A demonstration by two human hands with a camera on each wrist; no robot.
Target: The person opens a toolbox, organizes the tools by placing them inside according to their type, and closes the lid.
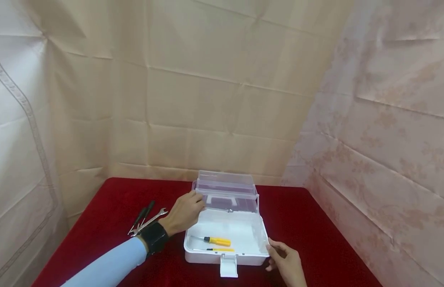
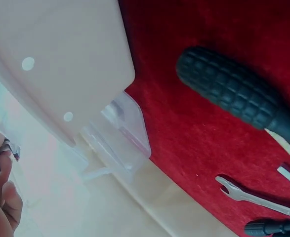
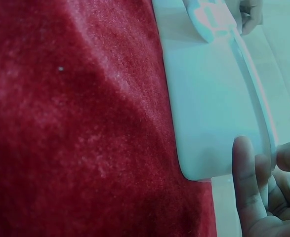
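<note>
A white toolbox [image 1: 227,260] stands with its lid up and its clear tray [image 1: 225,184] raised at the back. My left hand [image 1: 184,212] is over the box's left side, beside the tray's end. In the left wrist view its bent fingers pinch a small shiny metal piece [image 2: 5,147], mostly hidden. My right hand [image 3: 263,197] grips the box's front right corner, thumb over the rim and a finger along the outer wall. A yellow-handled screwdriver [image 1: 219,241] lies inside the box, with a thinner yellow-handled tool [image 1: 223,250] in front of it.
On the red cloth [image 1: 297,223] left of the box lie a wrench [image 1: 151,222] and black-handled screwdrivers [image 2: 228,86]. The box's white front latch [image 1: 229,266] hangs down. Hung fabric [image 1: 207,99] encloses the table at back and sides.
</note>
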